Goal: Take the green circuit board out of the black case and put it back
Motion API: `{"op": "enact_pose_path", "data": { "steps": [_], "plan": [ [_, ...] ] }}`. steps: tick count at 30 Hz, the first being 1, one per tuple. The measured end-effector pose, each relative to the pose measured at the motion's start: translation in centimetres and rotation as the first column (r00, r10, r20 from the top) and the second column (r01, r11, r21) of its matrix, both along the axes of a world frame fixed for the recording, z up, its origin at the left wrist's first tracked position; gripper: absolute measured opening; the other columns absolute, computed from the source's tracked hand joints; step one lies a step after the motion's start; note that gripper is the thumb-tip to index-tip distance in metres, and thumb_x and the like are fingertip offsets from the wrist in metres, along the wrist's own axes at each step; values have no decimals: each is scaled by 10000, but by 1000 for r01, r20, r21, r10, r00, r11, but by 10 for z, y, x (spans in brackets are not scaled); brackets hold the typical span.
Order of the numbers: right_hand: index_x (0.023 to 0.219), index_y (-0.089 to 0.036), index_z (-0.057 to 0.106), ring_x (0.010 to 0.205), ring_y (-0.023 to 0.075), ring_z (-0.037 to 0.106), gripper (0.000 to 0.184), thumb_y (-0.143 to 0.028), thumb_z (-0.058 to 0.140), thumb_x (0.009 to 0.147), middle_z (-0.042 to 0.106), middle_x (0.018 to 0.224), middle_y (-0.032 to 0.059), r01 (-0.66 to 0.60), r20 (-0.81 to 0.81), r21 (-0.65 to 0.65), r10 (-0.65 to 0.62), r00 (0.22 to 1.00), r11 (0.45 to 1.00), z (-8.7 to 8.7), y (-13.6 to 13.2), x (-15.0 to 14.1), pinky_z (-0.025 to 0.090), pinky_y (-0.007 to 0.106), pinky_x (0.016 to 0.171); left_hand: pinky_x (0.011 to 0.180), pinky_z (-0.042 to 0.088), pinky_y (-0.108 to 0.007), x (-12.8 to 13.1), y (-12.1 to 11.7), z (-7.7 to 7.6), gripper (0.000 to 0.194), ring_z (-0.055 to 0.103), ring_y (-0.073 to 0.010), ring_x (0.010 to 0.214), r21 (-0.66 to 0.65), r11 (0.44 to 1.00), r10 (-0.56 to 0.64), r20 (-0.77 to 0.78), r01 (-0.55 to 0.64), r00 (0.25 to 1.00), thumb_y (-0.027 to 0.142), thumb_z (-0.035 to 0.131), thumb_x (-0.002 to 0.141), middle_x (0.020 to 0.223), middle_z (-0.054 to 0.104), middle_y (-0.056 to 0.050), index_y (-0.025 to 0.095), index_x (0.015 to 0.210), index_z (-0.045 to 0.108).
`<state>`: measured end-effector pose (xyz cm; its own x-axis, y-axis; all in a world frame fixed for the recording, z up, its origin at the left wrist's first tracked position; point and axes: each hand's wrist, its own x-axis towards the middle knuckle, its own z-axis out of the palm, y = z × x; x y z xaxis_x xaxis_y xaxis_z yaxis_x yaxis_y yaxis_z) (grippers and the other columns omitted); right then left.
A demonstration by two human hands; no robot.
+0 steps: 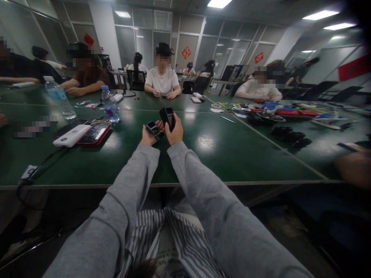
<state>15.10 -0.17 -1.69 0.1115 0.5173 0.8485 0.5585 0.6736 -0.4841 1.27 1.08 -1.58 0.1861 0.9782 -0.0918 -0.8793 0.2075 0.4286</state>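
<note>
Over the green table, my left hand (148, 138) is turned palm up, with a small circuit board (155, 131) lying on its fingers. A little screen (151, 124) shows at the board's upper left end. My right hand (175, 132) is wrapped round a black box-shaped case (167, 117), which is tilted and held just to the right of the board. The case has a dark window-like opening in its front. Fine details of the board and the inside of the case are too small to make out.
To the left are a white power bank (72, 136), a red-edged phone (94, 134) and two water bottles (59, 96). A pen (227, 119) and heaped cables (278, 110) lie to the right. Several people sit round the green table (208, 162).
</note>
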Motion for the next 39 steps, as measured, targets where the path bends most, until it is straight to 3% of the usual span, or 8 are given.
{"op": "enact_pose_path", "data": {
  "steps": [5,13,21,29,35,39],
  "plan": [
    [1440,-157,429,1393,347,484,621,-480,538,921,531,1443,202,-36,-73,-128,27,997,991,0,5,12,362,598,1196,992,529,-488,1,-7,4,862,672,-332,1188,36,996,-75,-23,76,997,660,107,988,1254,692,-245,45,1465,476],
    [1371,-174,523,1319,308,563,563,-439,626,886,605,1383,172,-99,3,-190,101,995,977,-11,13,6,415,534,1179,928,573,-435,2,-13,14,746,735,-306,996,-63,998,-7,-98,1,995,645,263,996,890,760,-169,57,1276,627],
    [1299,-184,608,1289,279,613,539,-546,606,900,654,1369,138,-198,-110,-289,173,979,937,-12,18,12,434,491,1173,969,553,-470,3,-11,13,586,746,-309,939,-46,999,-20,-73,16,997,585,299,1018,720,720,-92,137,1129,659],
    [1240,-203,658,1243,265,648,449,-489,604,898,694,1318,100,-242,-188,-337,187,964,910,-17,25,13,451,488,1161,1000,535,-494,4,-10,12,542,735,-315,1009,-27,997,-77,-86,75,993,568,335,1011,870,766,-125,147,1116,658],
    [1235,-201,641,1249,258,657,497,-512,678,850,706,1293,115,-315,-259,-333,235,937,889,-22,32,13,453,491,1162,956,561,-446,2,-8,11,339,748,-280,926,-34,999,-25,-98,22,995,376,432,957,742,731,-67,165,1075,669],
    [1207,-185,634,1243,275,666,580,-565,745,784,719,1257,143,-366,-368,-349,233,900,863,-24,38,12,457,510,1156,939,567,-444,2,-8,11,292,749,-281,891,-38,999,-8,-86,5,996,360,450,930,709,714,-61,176,999,666]
  ]
}}
